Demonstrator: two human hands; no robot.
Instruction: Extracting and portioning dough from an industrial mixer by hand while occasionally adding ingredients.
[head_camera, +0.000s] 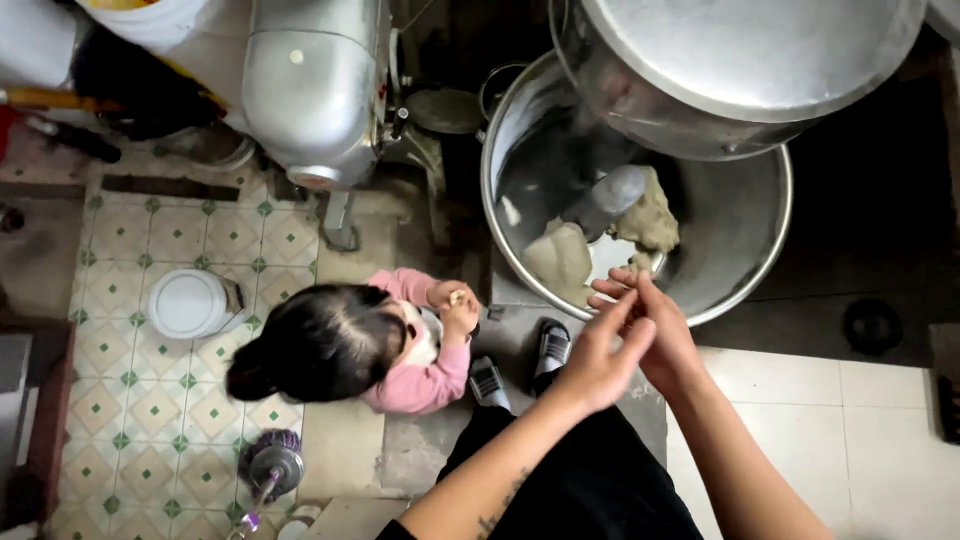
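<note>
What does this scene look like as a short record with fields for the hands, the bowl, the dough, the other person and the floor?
left hand: empty, fingers spread, pressed against the right hand
right hand: empty, palm against the left, at the bowl's rim
mixer bowl: large, steel, on the floor
dough: pale lumps around the metal hook
other person: small, pink top, holds a bit of dough
floor: patterned tiles, a white lid lies on it

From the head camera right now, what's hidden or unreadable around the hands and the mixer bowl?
- Left hand and right hand overlap: anything pressed between the palms is hidden.
- Mixer bowl: the machine head covers its top.
- Dough: its far part sits behind the hook.
- Small person's held bit: too small to identify.
</note>
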